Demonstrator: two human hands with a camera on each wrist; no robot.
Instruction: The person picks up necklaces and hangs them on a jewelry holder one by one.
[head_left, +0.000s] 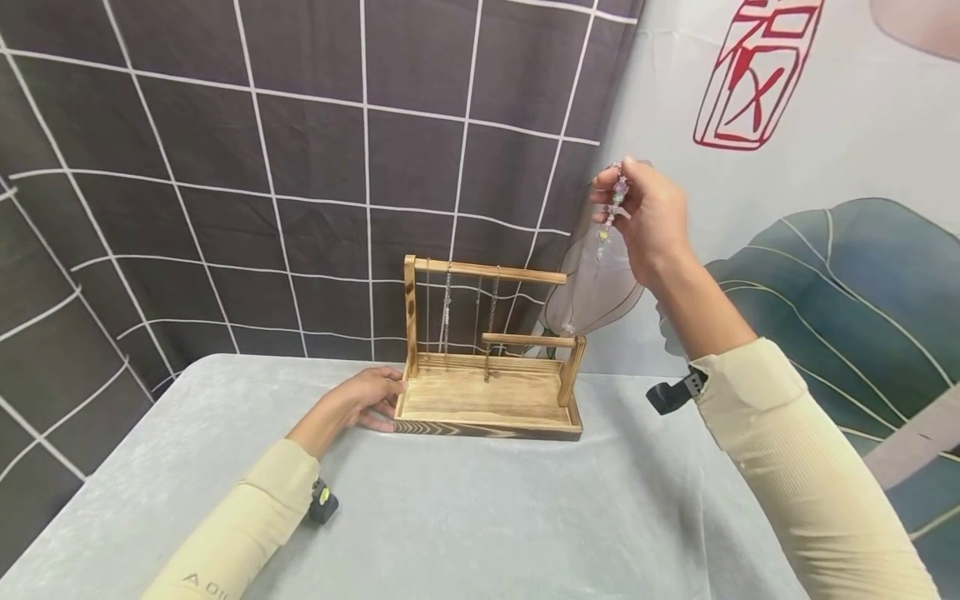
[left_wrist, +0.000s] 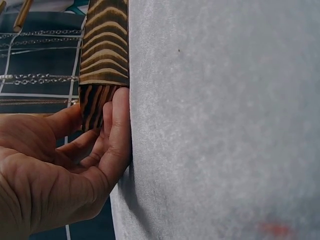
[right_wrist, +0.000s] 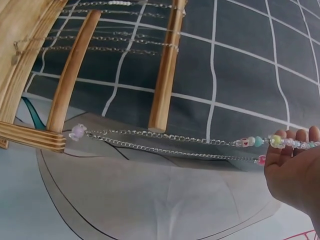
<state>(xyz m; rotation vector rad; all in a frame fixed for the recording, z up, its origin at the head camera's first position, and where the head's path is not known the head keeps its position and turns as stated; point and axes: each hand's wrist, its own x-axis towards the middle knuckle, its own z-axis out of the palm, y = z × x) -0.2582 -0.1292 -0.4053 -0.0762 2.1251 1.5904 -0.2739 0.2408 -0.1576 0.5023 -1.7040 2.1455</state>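
High on the right, my right hand holds a beaded necklace, its fingers curled at the pastel beads. The necklace's silver chain hangs down in a long loop, ending in a pale purple bead near the end of the stand's lower bar. Below and to the left is a wooden jewelry stand with a tray base and two bars. My left hand grips the left end of that tray, thumb on one side and fingers round the dark-striped corner.
Several thin chain necklaces hang from the stand's upper bar. The shorter lower bar sits in front, on the right post. A grey cloth covers the table. Behind it hangs a dark gridded curtain.
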